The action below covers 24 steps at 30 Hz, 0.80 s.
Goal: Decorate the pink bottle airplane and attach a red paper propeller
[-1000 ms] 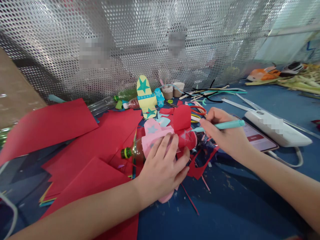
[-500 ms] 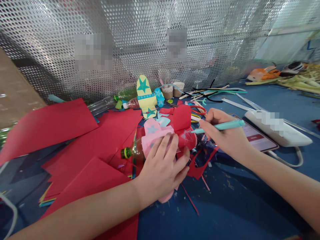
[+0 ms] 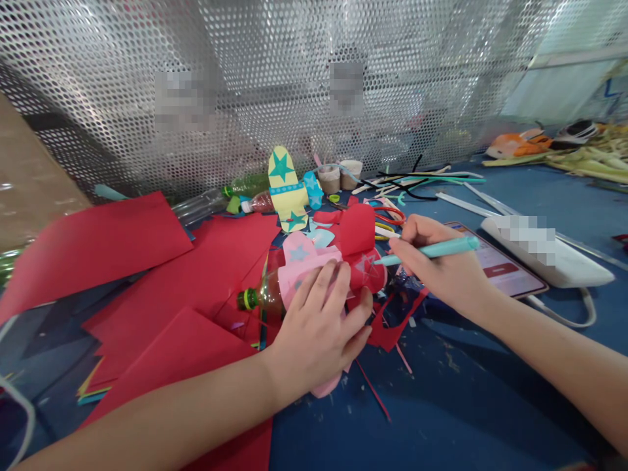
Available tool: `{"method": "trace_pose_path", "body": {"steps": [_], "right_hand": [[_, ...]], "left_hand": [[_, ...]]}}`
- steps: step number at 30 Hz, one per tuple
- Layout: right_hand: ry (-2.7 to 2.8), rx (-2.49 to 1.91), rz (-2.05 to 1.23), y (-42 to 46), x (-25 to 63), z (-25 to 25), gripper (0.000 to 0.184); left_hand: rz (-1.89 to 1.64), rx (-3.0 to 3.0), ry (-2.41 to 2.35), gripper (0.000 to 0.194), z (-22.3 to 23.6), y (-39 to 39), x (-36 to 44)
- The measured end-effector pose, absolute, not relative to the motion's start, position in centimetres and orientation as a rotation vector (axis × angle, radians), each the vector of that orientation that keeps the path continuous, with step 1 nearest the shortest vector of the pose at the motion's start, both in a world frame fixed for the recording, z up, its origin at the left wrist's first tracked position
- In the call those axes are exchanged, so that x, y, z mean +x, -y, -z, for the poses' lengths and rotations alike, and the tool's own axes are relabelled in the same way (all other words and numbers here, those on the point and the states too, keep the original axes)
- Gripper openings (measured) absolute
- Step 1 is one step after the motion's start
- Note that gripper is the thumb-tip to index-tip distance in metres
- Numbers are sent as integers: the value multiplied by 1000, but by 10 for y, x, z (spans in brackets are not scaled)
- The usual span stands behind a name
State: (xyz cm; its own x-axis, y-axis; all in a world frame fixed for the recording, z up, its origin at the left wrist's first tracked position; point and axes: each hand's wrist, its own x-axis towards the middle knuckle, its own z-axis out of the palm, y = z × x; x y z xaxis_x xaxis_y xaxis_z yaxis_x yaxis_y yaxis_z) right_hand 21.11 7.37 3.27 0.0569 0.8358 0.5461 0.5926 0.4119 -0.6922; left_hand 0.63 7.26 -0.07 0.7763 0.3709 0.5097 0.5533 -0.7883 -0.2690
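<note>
A plastic bottle [image 3: 271,292] with a green cap lies on its side, wrapped in pink paper [image 3: 297,250] at the middle and red paper [image 3: 357,230] at its right end. My left hand [image 3: 316,320] is curved over the wrapped bottle and holds it down, hiding part of the pink paper. Between the fingers of my right hand [image 3: 444,265] is a light-blue marker pen [image 3: 454,246]. Its tip touches the red paper beside a pale star outline [image 3: 366,267]. Just behind stands a paper plane [image 3: 283,192] in yellow with green stars.
Red paper sheets [image 3: 181,275] spread across the left. A phone [image 3: 510,275] and a white power bank [image 3: 544,252] with a cable lie to the right. Scissors [image 3: 392,216], paper scraps [image 3: 392,327] and pipe cleaners [image 3: 422,180] lie around the bottle. A perforated metal panel [image 3: 275,78] rises behind.
The pen tip has shifted slightly left and down on the red paper, and the pale star lines look fuller. My left hand and the bottle have stayed in place.
</note>
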Motion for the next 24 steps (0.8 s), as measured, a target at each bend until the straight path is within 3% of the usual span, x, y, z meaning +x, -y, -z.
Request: {"method": "trace_pose_path", "body": {"steps": [24], "right_hand": [[1618, -1292, -313, -72, 210, -32, 28]], "left_hand": [[609, -2559, 722, 32, 3, -72, 6]]}}
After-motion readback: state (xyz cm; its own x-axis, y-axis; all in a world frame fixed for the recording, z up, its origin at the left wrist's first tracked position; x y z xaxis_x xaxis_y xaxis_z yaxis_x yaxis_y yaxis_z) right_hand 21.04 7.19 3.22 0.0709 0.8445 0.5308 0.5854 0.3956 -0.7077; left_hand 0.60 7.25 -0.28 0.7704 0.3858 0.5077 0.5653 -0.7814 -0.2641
